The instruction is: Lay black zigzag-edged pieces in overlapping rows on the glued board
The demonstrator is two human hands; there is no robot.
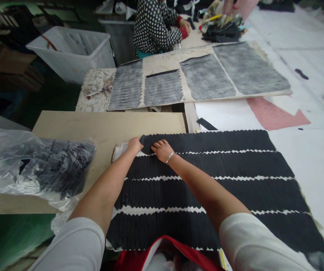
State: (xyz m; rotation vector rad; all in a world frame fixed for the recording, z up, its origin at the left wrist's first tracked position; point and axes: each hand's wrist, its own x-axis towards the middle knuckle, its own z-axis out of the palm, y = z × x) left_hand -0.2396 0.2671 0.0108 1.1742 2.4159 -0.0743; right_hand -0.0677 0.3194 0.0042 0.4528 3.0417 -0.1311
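Observation:
Rows of overlapping black pieces with pointed edges (229, 163) lie across a pale board, whose left corner (119, 151) shows beside my left wrist. At the left end of the farthest row, my left hand (135, 146) has its fingers closed at the edge of a black piece (146, 142). Just right of it, my right hand (162, 149) rests palm down on the same row, fingers stretched out and a bracelet (169, 158) at the wrist. Narrow pale gaps separate the rows.
Left stands a clear plastic bag of black pieces (63, 165) on a tan board (94, 122). Beyond lies another board with grey pieces (207, 75). A white bin (74, 52) and a person in dotted sleeves (157, 28) are farther back. Pink material (277, 114) lies right.

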